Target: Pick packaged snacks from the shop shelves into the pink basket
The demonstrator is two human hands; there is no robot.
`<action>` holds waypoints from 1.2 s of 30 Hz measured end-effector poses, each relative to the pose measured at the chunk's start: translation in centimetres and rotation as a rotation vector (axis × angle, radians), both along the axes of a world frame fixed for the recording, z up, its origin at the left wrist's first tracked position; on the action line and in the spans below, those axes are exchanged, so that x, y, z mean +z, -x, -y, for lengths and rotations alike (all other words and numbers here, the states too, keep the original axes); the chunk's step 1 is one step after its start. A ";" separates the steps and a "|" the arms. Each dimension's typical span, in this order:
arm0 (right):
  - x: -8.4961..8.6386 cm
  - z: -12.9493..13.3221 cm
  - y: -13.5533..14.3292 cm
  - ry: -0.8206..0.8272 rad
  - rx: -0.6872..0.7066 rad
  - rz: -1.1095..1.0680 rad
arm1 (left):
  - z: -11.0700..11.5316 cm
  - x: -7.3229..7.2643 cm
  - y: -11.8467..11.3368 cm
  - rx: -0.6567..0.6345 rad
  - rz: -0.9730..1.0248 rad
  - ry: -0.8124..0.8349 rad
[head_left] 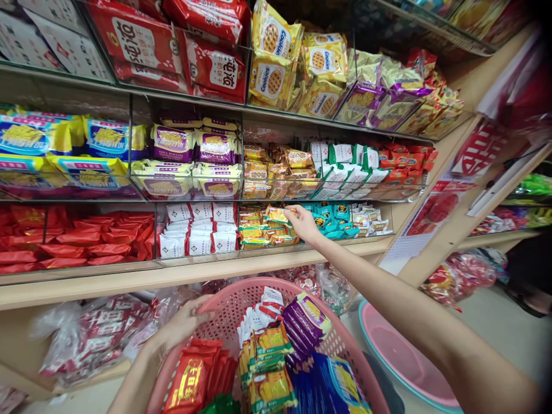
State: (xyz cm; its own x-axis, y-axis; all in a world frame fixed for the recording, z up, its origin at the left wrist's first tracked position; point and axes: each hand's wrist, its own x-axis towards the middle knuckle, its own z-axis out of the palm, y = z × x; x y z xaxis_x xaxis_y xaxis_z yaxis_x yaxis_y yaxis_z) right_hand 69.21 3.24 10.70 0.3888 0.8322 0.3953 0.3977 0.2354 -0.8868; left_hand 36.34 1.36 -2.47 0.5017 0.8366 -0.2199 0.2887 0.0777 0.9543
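Note:
My right hand [302,223] reaches into the bottom shelf row, its fingers closed on a small orange-and-green snack packet [276,215] above a compartment of similar packets [254,233]. My left hand [185,319] grips the rim of a pink perforated basket [345,329] at its upper left. Inside the basket lie red packets [192,374], orange-and-green packets [271,391], white-and-red packets [272,298], purple soda biscuit packets [305,322] and blue-and-yellow packets [345,385]. White packets [202,230] fill the compartment left of my right hand, and teal packets [334,217] the one behind it.
Clear dividers and a front lip edge each shelf row. Below the wooden shelf edge [107,283] lie plastic bags of packets [103,330]. A pink-and-teal basin [401,356] stands on the floor at right. A person's foot [528,299] shows at the far right.

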 end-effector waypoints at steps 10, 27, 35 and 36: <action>0.3 8.8 1.0 0.213 0.458 -0.717 | -0.4 -0.5 0.3 -0.027 -0.022 -0.050; -8.2 21.8 7.9 0.667 0.452 0.239 | -0.2 -0.1 0.0 -0.065 -0.008 -0.075; -9.3 21.7 10.0 0.735 0.459 0.388 | -0.2 -0.4 0.3 -0.047 -0.068 -0.083; -9.3 21.8 10.1 0.737 0.465 0.385 | -0.3 -0.4 0.4 -0.045 -0.071 -0.084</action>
